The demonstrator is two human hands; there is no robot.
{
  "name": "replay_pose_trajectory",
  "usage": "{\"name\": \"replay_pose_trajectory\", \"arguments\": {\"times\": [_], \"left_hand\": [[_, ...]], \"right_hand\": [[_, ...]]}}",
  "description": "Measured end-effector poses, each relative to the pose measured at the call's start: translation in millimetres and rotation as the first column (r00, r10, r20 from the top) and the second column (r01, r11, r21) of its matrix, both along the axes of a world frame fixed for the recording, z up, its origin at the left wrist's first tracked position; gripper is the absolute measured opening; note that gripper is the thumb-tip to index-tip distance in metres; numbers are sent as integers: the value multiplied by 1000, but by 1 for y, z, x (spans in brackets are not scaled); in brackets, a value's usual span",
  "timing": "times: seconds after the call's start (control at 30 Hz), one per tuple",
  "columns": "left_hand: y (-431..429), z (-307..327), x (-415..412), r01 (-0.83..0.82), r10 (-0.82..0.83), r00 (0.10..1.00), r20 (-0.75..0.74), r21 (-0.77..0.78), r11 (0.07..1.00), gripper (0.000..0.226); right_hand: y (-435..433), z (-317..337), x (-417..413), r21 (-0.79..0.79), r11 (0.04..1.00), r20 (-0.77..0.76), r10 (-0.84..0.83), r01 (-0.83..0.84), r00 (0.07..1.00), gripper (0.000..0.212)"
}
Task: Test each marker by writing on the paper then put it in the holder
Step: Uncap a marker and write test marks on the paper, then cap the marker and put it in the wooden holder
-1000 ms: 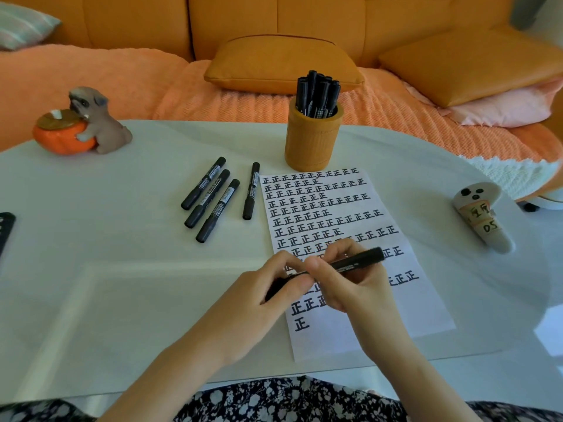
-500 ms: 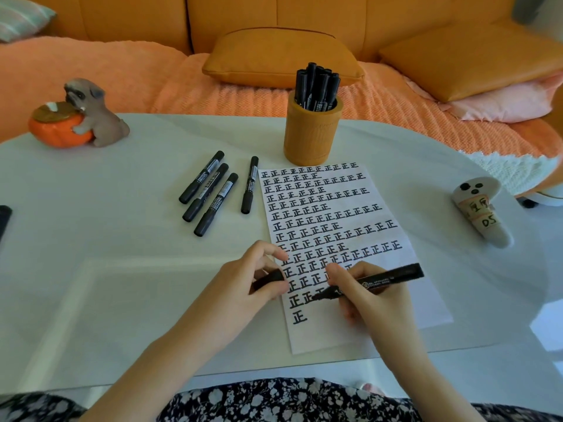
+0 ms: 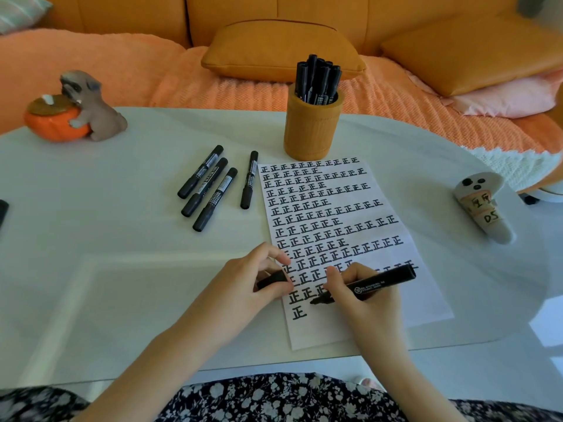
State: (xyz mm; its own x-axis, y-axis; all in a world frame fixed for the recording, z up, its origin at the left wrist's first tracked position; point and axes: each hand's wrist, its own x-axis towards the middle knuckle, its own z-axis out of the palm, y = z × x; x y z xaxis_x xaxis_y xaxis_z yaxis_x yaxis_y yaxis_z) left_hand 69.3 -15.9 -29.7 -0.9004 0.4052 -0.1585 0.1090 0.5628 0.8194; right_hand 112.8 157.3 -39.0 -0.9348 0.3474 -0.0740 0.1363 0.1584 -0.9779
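Dark object (image 3: 3, 210) cut off at left edge, unidentifiable, four capped markers (image 3: 210, 187) left of centre on counter (image 3: 122, 239), left hand (image 3: 256, 281) fingers pinching half-hidden cap (image 3: 271, 280), right hand (image 3: 365, 296) fingers gripping open marker (image 3: 384, 281), tip on paper (image 3: 426, 300) lower centre, holder (image 3: 312, 129) upper centre, labelled figure (image 3: 481, 205) right.

Left hand (image 3: 253, 280) beside right hand (image 3: 365, 303), fingers (image 3: 268, 252) of both seemingly curled.
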Motion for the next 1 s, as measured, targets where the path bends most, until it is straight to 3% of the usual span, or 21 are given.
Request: {"name": "replay_pose_trajectory", "arguments": {"times": [0.47,1.0], "left_hand": [[1,0,0,-13,13,1000,24,-20,1000,20],[1,4,0,-8,9,999,36,-24,1000,19]], "right_hand": [[-2,-3,0,52,998,11,43,-44,999,32],[0,-3,0,25,999,-22,-26,27,999,35]]}}
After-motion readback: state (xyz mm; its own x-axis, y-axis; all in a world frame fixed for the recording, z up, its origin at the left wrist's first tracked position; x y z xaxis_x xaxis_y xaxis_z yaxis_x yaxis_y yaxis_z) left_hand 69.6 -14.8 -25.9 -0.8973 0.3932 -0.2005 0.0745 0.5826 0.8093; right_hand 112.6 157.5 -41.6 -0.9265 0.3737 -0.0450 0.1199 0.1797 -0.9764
